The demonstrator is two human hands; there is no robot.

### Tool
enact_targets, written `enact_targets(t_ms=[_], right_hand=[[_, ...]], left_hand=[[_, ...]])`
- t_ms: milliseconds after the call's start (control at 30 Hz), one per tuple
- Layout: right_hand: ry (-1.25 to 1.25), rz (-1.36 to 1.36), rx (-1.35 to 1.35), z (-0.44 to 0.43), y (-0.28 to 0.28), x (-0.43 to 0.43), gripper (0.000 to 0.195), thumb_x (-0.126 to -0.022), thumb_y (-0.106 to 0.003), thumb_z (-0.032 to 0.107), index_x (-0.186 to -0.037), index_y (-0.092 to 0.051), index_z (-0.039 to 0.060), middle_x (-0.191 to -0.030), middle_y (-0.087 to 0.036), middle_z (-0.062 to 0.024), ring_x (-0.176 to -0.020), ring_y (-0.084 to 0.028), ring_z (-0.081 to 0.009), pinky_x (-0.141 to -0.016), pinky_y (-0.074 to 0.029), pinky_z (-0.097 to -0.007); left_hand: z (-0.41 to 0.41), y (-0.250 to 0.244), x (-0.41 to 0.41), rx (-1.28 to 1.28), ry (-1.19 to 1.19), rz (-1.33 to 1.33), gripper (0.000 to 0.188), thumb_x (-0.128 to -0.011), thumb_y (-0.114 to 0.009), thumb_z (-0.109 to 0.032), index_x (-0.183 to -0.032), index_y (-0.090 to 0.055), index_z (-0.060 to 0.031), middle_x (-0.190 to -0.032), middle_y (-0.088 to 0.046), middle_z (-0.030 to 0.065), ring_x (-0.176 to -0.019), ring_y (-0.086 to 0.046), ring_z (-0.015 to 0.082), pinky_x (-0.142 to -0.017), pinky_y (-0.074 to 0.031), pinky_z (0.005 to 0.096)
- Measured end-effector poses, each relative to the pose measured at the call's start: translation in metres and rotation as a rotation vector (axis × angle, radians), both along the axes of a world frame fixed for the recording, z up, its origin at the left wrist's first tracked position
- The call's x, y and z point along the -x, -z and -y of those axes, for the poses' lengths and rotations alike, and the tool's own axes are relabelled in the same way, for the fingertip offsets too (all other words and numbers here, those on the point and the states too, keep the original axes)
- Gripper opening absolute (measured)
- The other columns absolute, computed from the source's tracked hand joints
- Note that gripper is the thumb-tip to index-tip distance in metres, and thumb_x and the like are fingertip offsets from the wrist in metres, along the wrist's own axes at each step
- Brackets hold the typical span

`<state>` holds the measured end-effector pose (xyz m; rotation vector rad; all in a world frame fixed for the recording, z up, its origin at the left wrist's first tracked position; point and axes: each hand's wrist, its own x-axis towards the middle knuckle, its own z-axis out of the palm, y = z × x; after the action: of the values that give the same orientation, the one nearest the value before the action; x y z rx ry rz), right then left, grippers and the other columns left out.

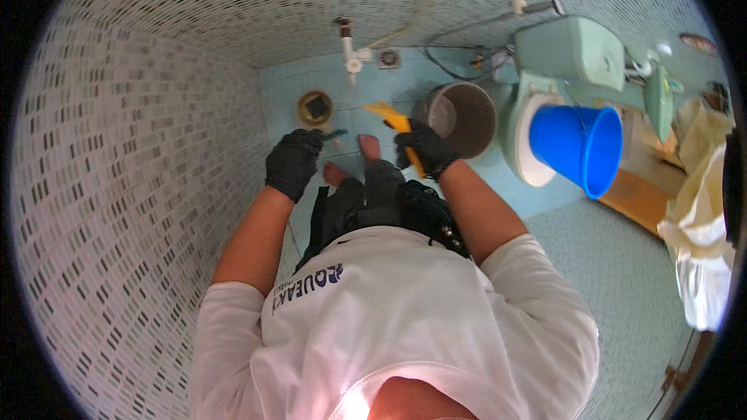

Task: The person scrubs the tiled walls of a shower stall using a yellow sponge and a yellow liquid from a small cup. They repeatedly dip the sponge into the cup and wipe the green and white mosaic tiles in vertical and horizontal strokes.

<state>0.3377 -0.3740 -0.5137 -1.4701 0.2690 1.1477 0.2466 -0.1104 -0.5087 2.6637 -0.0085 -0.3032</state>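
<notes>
My left hand point(295, 164), in a black glove, is closed near the tiled wall. A thin dark green piece point(335, 135), apparently a scouring pad, sticks out from its fingertips. Just beyond that hand, a small beige tub point(303, 119) stands on the floor with a dark square pad point(318, 107) inside. My right hand point(429, 147), also black-gloved, grips a yellow-handled brush point(398, 121) around its handle. The brush's pale, flared end points up and left, away from me. A brown-grey bucket point(490, 122) is right beside this hand, its mouth facing towards me.
A blue bucket point(560, 134) lies tilted on the pale green toilet point(525, 172). White pipe fittings point(353, 62) jut from the far wall, near a floor drain point(388, 58). A dark hose point(435, 61) loops by the cistern point(566, 49). Light cloth or plastic sheeting point(697, 198) hangs at right.
</notes>
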Motion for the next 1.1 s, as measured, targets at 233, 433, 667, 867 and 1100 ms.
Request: enact_targets(t_ms=[233,433,667,867,1100], right_hand=[[0.328,0.108,-0.134,0.010,-0.028,0.011,0.048,-0.076,-0.058,0.011,-0.122,-0.044,0.0051,-0.080,-0.057,-0.0068,-0.063,-0.055,-0.0177,-0.050,-0.048,-0.0295],[0.575,0.231,-0.095,0.108,-0.034,-0.002,0.045,-0.076,-0.056,0.011,-0.118,-0.045,0.0004,-0.101,-0.058,-0.0150,-0.086,-0.060,-0.0256,-0.069,-0.051,-0.0353],[0.761,0.660,0.348,0.306,-0.124,-0.038,0.053,-0.075,-0.053,0.013,-0.124,-0.038,0.0035,-0.112,-0.055,-0.0149,-0.097,-0.056,-0.0266,-0.079,-0.047,-0.0377],[1.209,0.401,0.698,0.421,-0.130,-0.055,0.047,-0.090,-0.036,0.035,-0.130,-0.033,0.0119,-0.130,-0.041,-0.0145,-0.112,-0.045,-0.0333,-0.092,-0.036,-0.0523],[1.136,0.486,0.896,0.431,-0.068,-0.056,0.056,-0.085,-0.045,0.045,-0.128,-0.035,0.0095,-0.119,-0.046,-0.0214,-0.097,-0.053,-0.0384,-0.079,-0.045,-0.0501]], left_hand=[[0.079,-0.011,-0.044,0.327,0.318,0.168,0.024,-0.074,-0.053,-0.016,-0.096,-0.060,-0.0161,-0.087,-0.060,0.0076,-0.083,-0.057,0.0279,-0.071,-0.047,0.0392],[0.156,-0.017,-0.068,0.458,0.303,0.127,0.043,-0.077,-0.055,-0.020,-0.119,-0.050,-0.0192,-0.118,-0.051,0.0094,-0.099,-0.053,0.0279,-0.079,-0.046,0.0391],[0.146,0.107,-0.036,0.330,0.023,-0.343,0.051,-0.078,-0.056,-0.026,-0.126,-0.043,-0.0129,-0.126,-0.045,0.0143,-0.109,-0.048,0.0311,-0.091,-0.040,0.0404],[0.069,0.215,0.033,0.097,-0.324,-0.938,0.045,-0.083,-0.048,-0.032,-0.124,-0.046,-0.0138,-0.120,-0.049,0.0134,-0.111,-0.048,0.0304,-0.092,-0.039,0.0435],[0.039,0.215,0.042,0.114,-0.549,-1.093,0.042,-0.084,-0.043,-0.035,-0.118,-0.050,-0.0104,-0.124,-0.047,0.0124,-0.116,-0.043,0.0295,-0.091,-0.040,0.0447]])
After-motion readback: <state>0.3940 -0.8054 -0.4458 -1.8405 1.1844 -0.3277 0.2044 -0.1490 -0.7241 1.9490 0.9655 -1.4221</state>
